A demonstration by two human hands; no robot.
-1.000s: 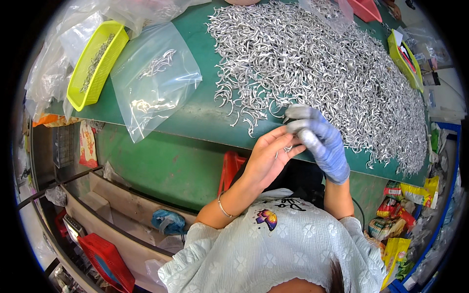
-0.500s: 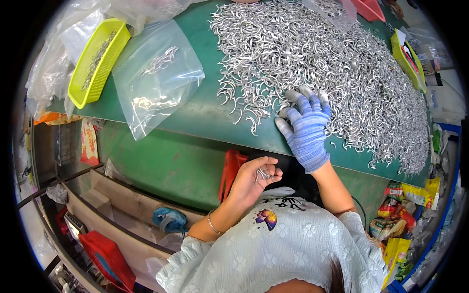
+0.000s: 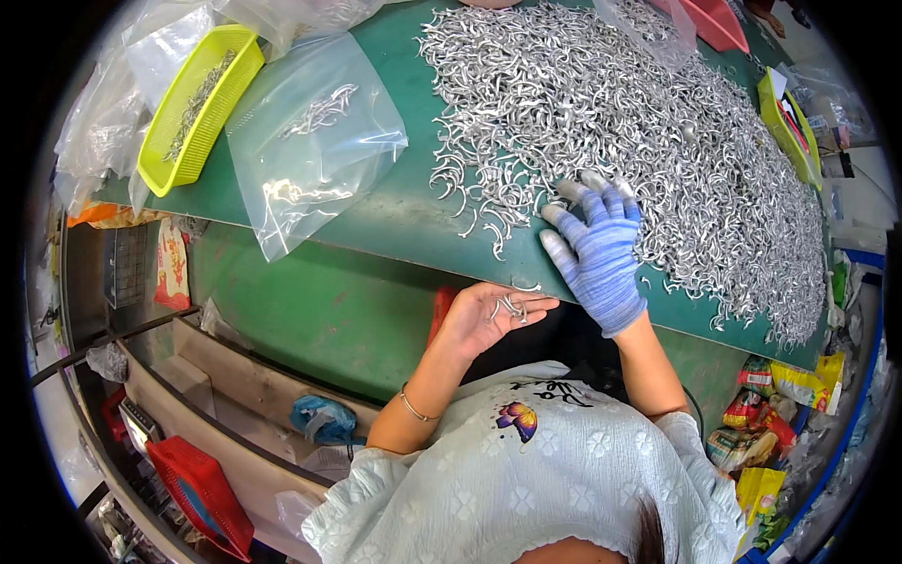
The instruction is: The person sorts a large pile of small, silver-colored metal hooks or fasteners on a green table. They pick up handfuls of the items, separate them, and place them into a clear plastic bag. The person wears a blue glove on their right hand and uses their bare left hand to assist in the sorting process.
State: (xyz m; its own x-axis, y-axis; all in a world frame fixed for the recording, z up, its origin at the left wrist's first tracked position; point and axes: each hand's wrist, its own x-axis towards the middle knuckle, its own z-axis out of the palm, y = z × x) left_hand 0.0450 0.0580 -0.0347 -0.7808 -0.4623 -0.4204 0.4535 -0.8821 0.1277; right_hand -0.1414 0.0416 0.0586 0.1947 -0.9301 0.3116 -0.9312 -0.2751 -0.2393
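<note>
My bare left hand (image 3: pixel 493 315) is palm up at the table's near edge, fingers stretched out. It holds several small curved silver metal pieces (image 3: pixel 508 305) on the palm and fingers. My right hand (image 3: pixel 598 249) wears a blue striped knit glove with pale fingertips. Its fingers are spread, palm down, and the tips touch the near edge of a wide heap of the same curved metal pieces (image 3: pixel 601 103). Nothing held shows in it; what lies under the fingers is hidden. The heap spreads over the green table (image 3: pixel 404 211).
Left on the table are a clear plastic bag (image 3: pixel 348 179) with some metal pieces on or in it and a yellow-green basket (image 3: pixel 211 122) holding more. Another yellow-green basket (image 3: pixel 787 127) is at the far right. Below left is a wooden shelf (image 3: pixel 244 367) with a red basket (image 3: pixel 199 493).
My left hand has risen to the table edge, and its curled fingers have straightened, with the metal pieces still on it. The right hand stays at the heap's edge, its fingers shifted slightly.
</note>
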